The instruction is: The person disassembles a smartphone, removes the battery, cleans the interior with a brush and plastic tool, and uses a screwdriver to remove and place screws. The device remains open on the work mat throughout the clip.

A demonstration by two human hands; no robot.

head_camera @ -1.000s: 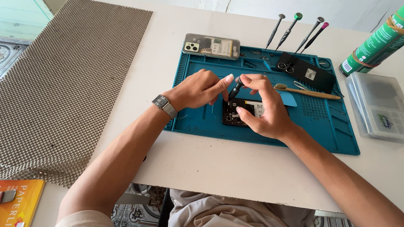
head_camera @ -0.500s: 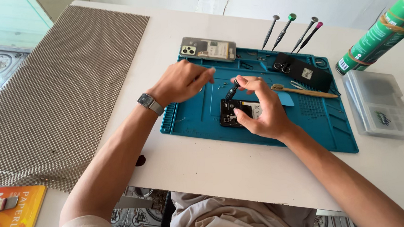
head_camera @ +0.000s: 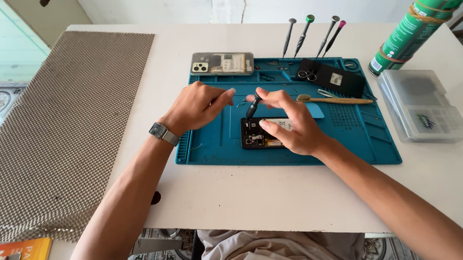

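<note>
An opened phone (head_camera: 260,132) with its back off lies flat near the middle of a blue work mat (head_camera: 216,141). You can see its dark insides. The right hand (head_camera: 289,123) is on top of it. The thumb presses on the phone, and the fingers pinch a small black screwdriver (head_camera: 252,107). The screwdriver stands tilted, with its tip down on the top edge of the phone.

The left hand (head_camera: 198,106) is just beside the screwdriver, resting on the mat. Its fingers are loosely spread and hold nothing that can be seen. A fingertip almost touches the top of the screwdriver. A grey watch (head_camera: 163,133) is on that wrist.

At the back edge of the mat lies a grey phone back cover (head_camera: 221,63). To the right of it is a black phone part (head_camera: 326,77) with round camera rings. A brush with a wooden handle (head_camera: 334,100) lies near it. Four more screwdrivers (head_camera: 311,33) lie on the white desk (head_camera: 256,197) behind the mat.

A green spray can (head_camera: 421,22) lies tilted at the far right. A clear plastic box (head_camera: 423,104) sits near it. A brown mesh mat (head_camera: 62,128) covers the left side of the desk.
</note>
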